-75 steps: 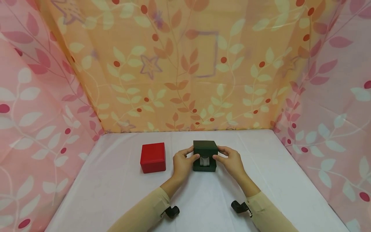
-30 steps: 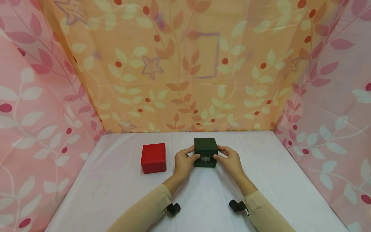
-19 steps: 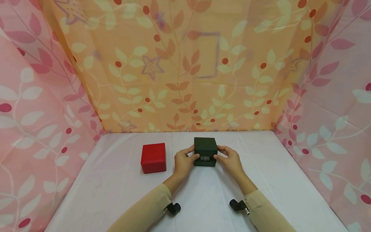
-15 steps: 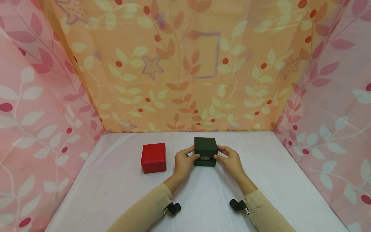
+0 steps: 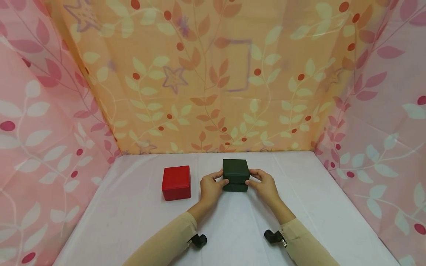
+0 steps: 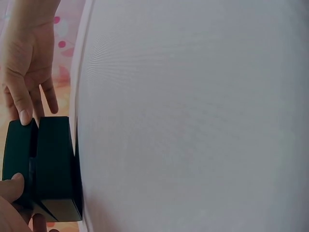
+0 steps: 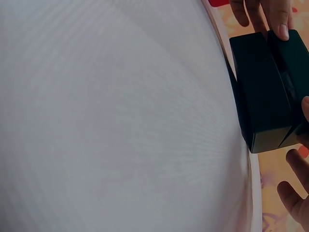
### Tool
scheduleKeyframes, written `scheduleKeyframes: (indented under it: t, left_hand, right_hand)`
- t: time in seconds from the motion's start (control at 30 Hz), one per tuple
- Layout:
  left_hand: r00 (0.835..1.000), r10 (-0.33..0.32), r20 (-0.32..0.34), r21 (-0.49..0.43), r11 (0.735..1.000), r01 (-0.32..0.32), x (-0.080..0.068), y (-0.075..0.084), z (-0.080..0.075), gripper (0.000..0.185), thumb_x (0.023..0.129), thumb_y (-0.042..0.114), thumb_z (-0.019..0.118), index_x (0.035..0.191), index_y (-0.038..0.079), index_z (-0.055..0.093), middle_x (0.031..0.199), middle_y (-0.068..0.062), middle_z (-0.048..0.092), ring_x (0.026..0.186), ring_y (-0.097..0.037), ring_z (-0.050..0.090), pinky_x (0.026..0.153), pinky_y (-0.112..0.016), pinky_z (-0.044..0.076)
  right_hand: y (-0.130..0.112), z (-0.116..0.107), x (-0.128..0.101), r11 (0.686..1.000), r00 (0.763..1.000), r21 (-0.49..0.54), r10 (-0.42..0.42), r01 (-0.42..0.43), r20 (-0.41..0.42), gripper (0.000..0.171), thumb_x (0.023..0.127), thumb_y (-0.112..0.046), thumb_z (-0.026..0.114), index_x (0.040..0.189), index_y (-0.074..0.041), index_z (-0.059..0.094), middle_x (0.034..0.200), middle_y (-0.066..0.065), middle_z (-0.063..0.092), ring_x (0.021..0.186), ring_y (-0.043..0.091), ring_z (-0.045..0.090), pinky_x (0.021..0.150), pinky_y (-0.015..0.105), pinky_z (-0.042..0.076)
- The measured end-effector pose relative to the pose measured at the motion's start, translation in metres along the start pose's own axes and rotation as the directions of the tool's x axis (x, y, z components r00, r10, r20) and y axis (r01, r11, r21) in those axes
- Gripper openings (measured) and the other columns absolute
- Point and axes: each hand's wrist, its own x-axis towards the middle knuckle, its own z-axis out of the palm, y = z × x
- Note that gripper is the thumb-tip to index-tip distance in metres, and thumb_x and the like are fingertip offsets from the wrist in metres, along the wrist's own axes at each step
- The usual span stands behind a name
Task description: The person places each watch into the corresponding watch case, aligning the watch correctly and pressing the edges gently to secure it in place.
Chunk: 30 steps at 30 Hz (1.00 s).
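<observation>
A dark green watch box [image 5: 235, 169] sits on the white-covered table. Its lid is almost down, with a narrow gap along the front. In the head view, my left hand [image 5: 210, 187] holds the lid's left side between thumb and fingers, and my right hand [image 5: 265, 184] grips the right side likewise. The left wrist view has the box [image 6: 54, 159] with its gap, the left thumb [image 6: 14, 188] on the lid and the right hand [image 6: 31, 53] beyond. In the right wrist view, left fingers [image 7: 277, 17] touch the box [image 7: 260, 87]. The watch inside is hidden.
A red box [image 5: 176, 183], its lid down, stands to the left of the green one on the white cloth [image 5: 133, 221]. Patterned fabric walls [image 5: 206, 81] enclose the back and sides of the table. Both sleeves carry small black wrist cameras [image 5: 199, 241].
The green box's lid has come down under both hands. The grey watch strap that showed beneath it is now out of sight. The red box has not moved.
</observation>
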Motion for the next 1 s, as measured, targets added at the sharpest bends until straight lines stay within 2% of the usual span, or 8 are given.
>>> scheduleKeyframes:
  t: [0.2, 0.4, 0.83, 1.0]
  left_hand:
    - [1.000, 0.018, 0.003, 0.039, 0.999, -0.018, -0.001, 0.000, 0.000, 0.039, 0.079, 0.004, 0.086, 0.116, 0.001, 0.076, 0.117, -0.006, 0.076, 0.126, -0.024, 0.064, 0.107, -0.045, 0.050]
    - [1.000, -0.019, 0.024, 0.073, 0.997, 0.017, -0.005, -0.001, -0.001, 0.036, 0.081, 0.006, 0.085, 0.116, 0.003, 0.077, 0.116, -0.004, 0.077, 0.127, -0.025, 0.063, 0.109, -0.046, 0.048]
    - [0.999, -0.038, 0.038, 0.129, 0.991, 0.032, -0.009, 0.003, -0.005, 0.033, 0.080, 0.009, 0.086, 0.112, 0.005, 0.079, 0.111, -0.004, 0.078, 0.125, -0.024, 0.063, 0.101, -0.046, 0.053]
    - [0.996, -0.038, 0.084, 0.153, 0.988, 0.025, -0.010, 0.005, -0.009, 0.037, 0.080, 0.013, 0.086, 0.115, 0.005, 0.077, 0.115, -0.006, 0.076, 0.125, -0.028, 0.061, 0.102, -0.047, 0.051]
  right_hand:
    - [0.000, -0.002, 0.000, 1.000, 1.000, -0.021, 0.013, -0.013, 0.002, 0.048, 0.084, -0.009, 0.083, 0.129, -0.004, 0.066, 0.132, 0.017, 0.068, 0.133, 0.031, 0.057, 0.114, 0.050, 0.041]
    - [0.002, -0.005, -0.002, 0.999, 0.999, -0.042, 0.020, -0.018, 0.031, 0.046, 0.085, -0.013, 0.084, 0.127, -0.005, 0.067, 0.131, 0.016, 0.069, 0.131, 0.031, 0.059, 0.112, 0.051, 0.043]
    - [0.001, -0.017, 0.002, 0.992, 0.994, -0.129, 0.027, -0.013, 0.108, 0.047, 0.085, -0.016, 0.084, 0.128, -0.006, 0.068, 0.127, 0.014, 0.072, 0.135, 0.034, 0.055, 0.111, 0.055, 0.044]
    - [0.001, -0.017, -0.001, 0.982, 0.991, -0.187, -0.015, 0.039, 0.131, 0.047, 0.088, -0.020, 0.082, 0.131, -0.009, 0.067, 0.132, 0.012, 0.070, 0.138, 0.035, 0.052, 0.113, 0.059, 0.039]
